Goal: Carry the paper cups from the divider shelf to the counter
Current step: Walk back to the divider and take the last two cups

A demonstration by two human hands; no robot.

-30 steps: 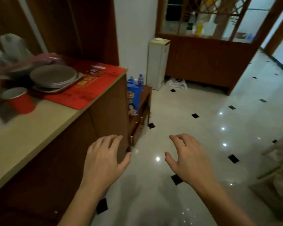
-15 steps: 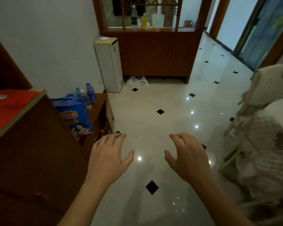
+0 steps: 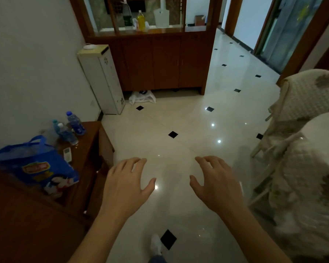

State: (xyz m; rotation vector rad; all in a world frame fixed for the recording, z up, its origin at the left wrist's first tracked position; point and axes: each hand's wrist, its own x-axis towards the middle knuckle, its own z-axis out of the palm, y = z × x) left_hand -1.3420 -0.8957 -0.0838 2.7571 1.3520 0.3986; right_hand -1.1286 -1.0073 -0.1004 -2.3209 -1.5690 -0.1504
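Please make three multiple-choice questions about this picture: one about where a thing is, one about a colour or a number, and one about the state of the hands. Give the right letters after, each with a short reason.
1. Where does the white plastic bag lie?
A. on the floor at the foot of the wooden divider cabinet
B. on the chair
C. on the low side table

2. What colour is the shopping bag at the left?
A. red
B. blue
C. green

3. What do the left hand and the right hand hold?
A. a paper cup each
B. one bottle together
C. nothing; both are open

Answers:
1 A, it rests on the tiles against the cabinet's base.
2 B, its fabric and handles are blue.
3 C, the fingers are spread above the bare floor, with no cup in view.
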